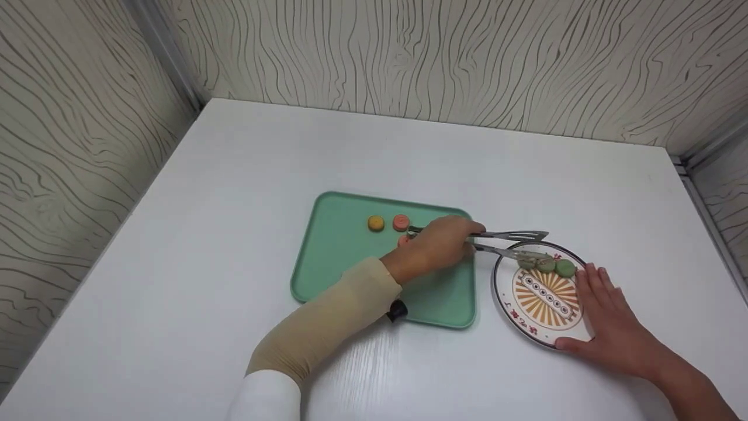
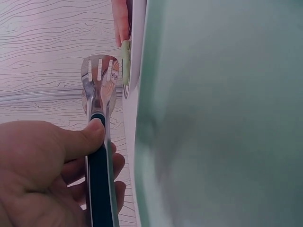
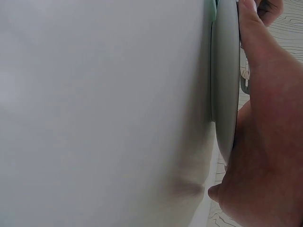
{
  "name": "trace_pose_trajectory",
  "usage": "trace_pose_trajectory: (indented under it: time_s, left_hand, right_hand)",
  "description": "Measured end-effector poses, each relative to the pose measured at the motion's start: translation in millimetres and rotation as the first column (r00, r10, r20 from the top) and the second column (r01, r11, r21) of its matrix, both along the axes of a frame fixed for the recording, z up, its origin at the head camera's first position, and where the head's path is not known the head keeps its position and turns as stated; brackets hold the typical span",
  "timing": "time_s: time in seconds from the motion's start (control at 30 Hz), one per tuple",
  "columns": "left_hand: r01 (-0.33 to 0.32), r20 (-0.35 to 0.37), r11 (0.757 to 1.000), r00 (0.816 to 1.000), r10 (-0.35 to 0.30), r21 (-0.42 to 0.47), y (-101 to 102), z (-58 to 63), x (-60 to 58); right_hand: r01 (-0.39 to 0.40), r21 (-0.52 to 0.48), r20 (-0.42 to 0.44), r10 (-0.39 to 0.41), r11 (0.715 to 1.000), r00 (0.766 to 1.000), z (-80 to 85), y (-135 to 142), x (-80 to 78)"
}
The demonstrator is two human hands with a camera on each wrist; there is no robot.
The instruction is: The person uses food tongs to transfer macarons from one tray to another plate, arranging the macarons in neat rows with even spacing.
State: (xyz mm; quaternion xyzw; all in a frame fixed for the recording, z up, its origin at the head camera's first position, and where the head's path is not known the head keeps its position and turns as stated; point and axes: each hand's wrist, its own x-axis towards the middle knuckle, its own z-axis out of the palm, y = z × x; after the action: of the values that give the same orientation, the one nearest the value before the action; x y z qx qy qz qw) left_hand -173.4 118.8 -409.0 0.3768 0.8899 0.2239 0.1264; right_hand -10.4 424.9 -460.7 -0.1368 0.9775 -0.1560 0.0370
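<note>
Steel tongs point(image 1: 508, 235): held right of centre in the head view, long axis running nearly level from the tray out over the plate; slotted, fork-like heads, shiny metal, dark inlay along the handle.
Left fingers point(image 2: 118, 165): wrapped round the tongs, thumb pressing the dark inlay; the left hand point(image 1: 441, 242) itself is above the tray.
Tong heads: spread apart, the lower one overlapping the leftmost green macaron in the head view; whether it touches, I cannot tell.
Green macarons point(image 1: 546, 264): three in a row along the plate's upper part, to the right of the left fingers, the row sloping slightly down towards the right; smooth, domed, matt.
Nearer hand: the right hand point(image 1: 610, 318), its fingertips just beside the rightmost green macaron.
Right fingers point(image 1: 601, 286): nearly straight, resting on the plate's right side, thumb apart from them at the lower rim.
Plate point(image 1: 505, 286): round, glossy white, dark rim line, orange sunburst in the middle, red lettering.
Tray point(image 1: 339, 257): mint green, matt, rounded corners; centre of the frame.
Tray pieces: yellow macaron point(image 1: 376, 223), pink macaron point(image 1: 401, 222), and a second pink one point(image 1: 402, 241) partly hidden by the left hand.
Bench point(image 1: 198, 251): smooth white.
</note>
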Motion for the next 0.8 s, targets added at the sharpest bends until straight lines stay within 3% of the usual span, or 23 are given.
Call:
trace_pose_trajectory:
  time_s: [0.6, 0.8]
  left_hand:
    - [-0.006, 0.02, 1.0, 1.0, 0.006, -0.011, -5.3, 7.4, 1.0]
    - [0.005, -0.012, 1.0, 1.0, -0.005, -0.007, -7.5, 9.7, -0.2]
  right_hand:
    - [0.015, 0.009, 0.022, -0.015, 1.0, 1.0, 0.9, -1.1, -0.6]
    - [0.017, 0.007, 0.03, -0.018, 1.0, 0.999, 1.5, -1.2, -0.8]
